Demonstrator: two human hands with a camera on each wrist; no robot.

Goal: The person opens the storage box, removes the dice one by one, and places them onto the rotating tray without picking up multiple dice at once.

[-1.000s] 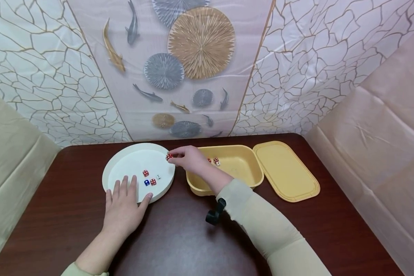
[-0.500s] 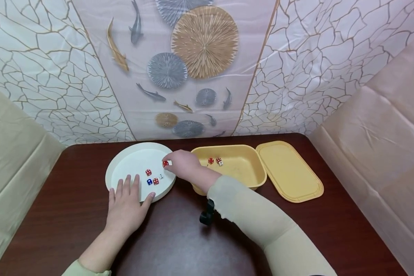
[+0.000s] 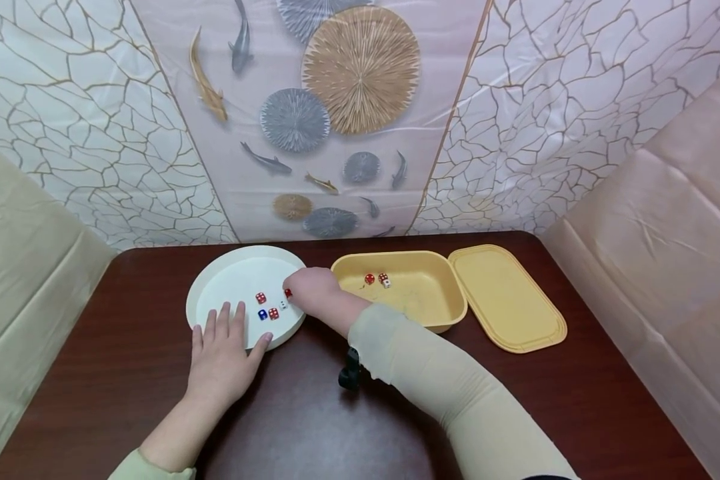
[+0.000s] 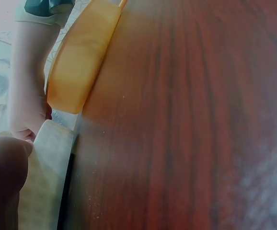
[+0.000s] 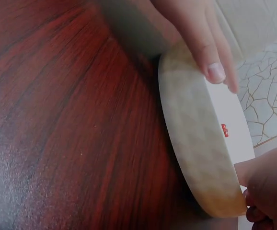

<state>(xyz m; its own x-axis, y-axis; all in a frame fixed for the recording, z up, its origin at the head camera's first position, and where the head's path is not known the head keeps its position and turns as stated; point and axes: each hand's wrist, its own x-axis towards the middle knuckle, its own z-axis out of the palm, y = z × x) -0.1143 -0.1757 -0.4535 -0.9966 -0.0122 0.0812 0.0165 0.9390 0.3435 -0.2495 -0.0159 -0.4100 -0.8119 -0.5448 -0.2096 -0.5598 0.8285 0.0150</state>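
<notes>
Over the right side of a round white tray [image 3: 231, 277], my right hand [image 3: 315, 292] is low inside the rim, pinching a red die [image 3: 287, 293] at its fingertips; the back of the hand hides most of the grip. Two red dice [image 3: 261, 298], a blue die [image 3: 262, 315] and a white die [image 3: 283, 305] lie on the tray floor. My left hand [image 3: 221, 363] rests across the tray's near-left rim, fingers straight and spread. The right wrist view shows the left thumb [image 5: 215, 72] at the rim and one red die [image 5: 225, 130] inside.
A yellow rectangular box [image 3: 426, 300] stands right of the tray, with two red dice [image 3: 369, 279] and a white die [image 3: 387, 284] in it. Its yellow lid [image 3: 510, 300] lies flat at the right. A patterned cloth [image 3: 360, 187] rises behind the table's back edge.
My right hand has moved left and down into the tray with the red die, uncovering more of the yellow box. The left hand stays on the rim; the view has shifted slightly.
</notes>
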